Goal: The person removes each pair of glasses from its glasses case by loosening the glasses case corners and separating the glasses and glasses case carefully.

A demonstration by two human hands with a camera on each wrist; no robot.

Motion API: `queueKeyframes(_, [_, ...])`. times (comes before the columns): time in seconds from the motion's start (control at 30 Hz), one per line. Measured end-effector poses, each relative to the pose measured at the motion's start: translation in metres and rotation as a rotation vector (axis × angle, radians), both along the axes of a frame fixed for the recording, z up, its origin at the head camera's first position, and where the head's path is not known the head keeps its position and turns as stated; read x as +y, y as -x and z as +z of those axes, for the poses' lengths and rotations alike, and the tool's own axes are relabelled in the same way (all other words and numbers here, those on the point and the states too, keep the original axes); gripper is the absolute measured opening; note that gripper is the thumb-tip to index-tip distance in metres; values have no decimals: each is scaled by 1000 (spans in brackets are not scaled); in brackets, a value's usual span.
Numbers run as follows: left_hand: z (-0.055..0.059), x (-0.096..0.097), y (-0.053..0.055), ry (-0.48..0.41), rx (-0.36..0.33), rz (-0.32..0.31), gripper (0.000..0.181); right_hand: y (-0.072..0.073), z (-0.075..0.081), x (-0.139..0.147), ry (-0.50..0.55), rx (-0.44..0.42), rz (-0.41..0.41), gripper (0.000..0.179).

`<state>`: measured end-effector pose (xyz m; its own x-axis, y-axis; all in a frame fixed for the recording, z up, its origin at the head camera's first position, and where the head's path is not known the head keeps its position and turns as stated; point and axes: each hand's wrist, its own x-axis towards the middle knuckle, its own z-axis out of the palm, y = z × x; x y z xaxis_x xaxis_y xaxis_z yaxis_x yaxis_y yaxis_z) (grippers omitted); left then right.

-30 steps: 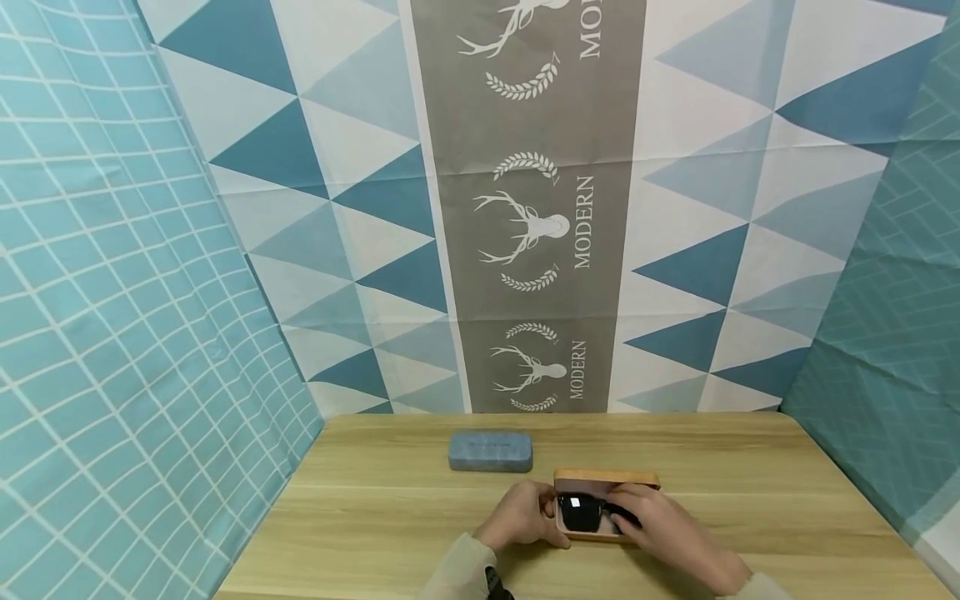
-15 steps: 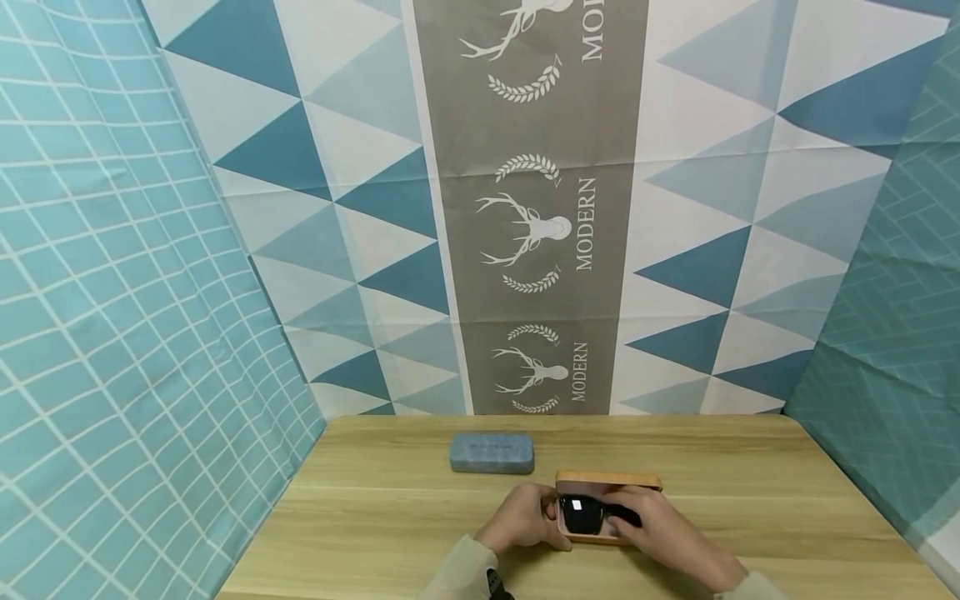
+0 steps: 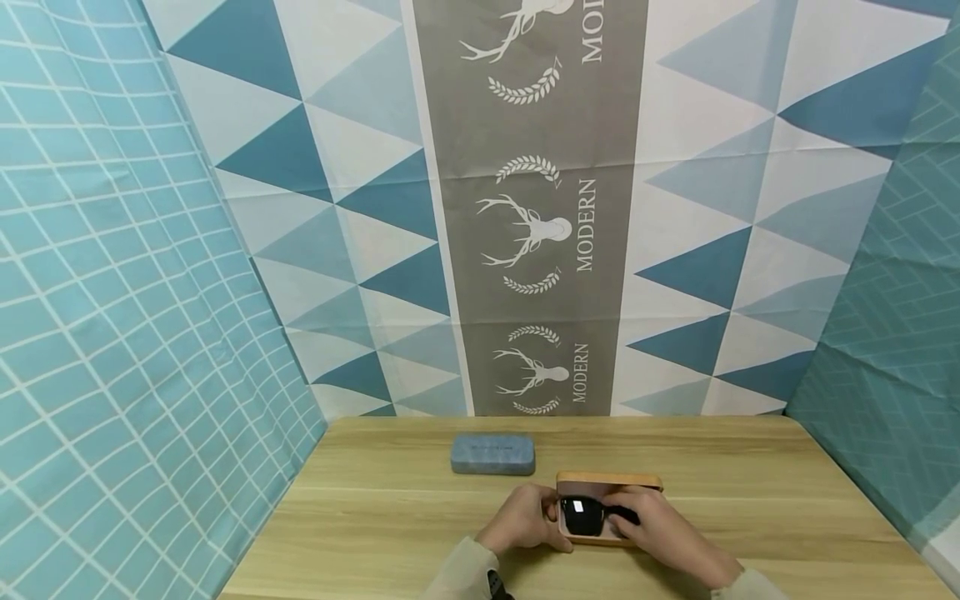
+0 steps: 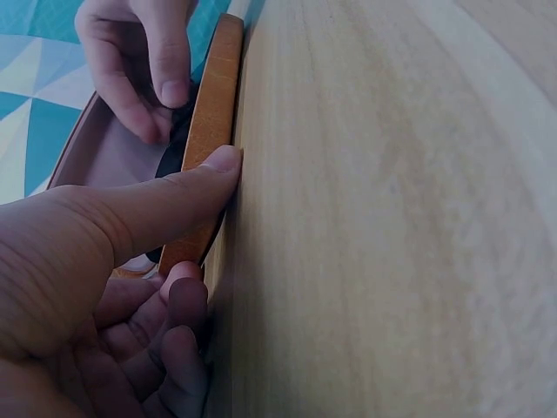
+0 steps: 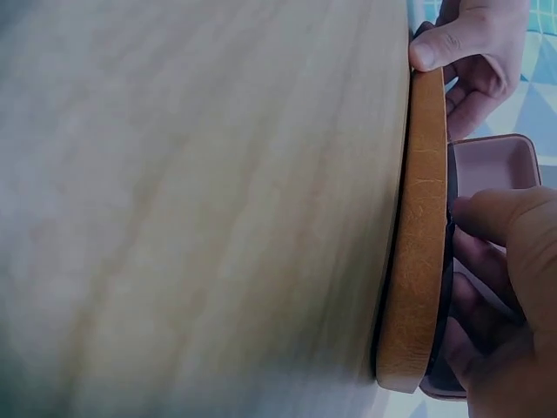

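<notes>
An open tan glasses case (image 3: 609, 477) with a pinkish lining lies on the wooden table, its lid raised at the back. Black sunglasses (image 3: 582, 515) sit in it, one dark lens showing at the left. My left hand (image 3: 522, 518) grips the case's left end; in the left wrist view its thumb lies across the tan front wall (image 4: 213, 100). Reaching in from the right, my right hand (image 3: 663, 529) pinches the black frame of the sunglasses between thumb and fingers. That hand hides the right part of the sunglasses and of the case.
Behind and to the left of the hands, a closed blue-grey glasses case (image 3: 492, 454) lies on the table (image 3: 375, 500). Patterned cloth walls (image 3: 540, 208) rise at the table's back and both sides. A dark band (image 3: 497, 585) circles the left wrist.
</notes>
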<state>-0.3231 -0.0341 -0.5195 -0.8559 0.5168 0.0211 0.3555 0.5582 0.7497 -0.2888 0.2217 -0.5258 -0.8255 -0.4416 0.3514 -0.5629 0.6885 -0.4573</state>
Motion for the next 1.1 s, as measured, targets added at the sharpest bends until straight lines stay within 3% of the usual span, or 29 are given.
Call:
queueKeyframes(0.3, [2, 1, -2, -7, -2, 5, 36, -1, -1, -1, -78, -22, -44, 24])
queueKeyframes(0.73, [4, 1, -4, -37, -49, 9, 34, 1, -3, -10, -14, 13, -101, 11])
queueKeyframes(1.1, [1, 2, -2, -21, -22, 13, 34, 0, -2, -20, 16, -31, -240, 10])
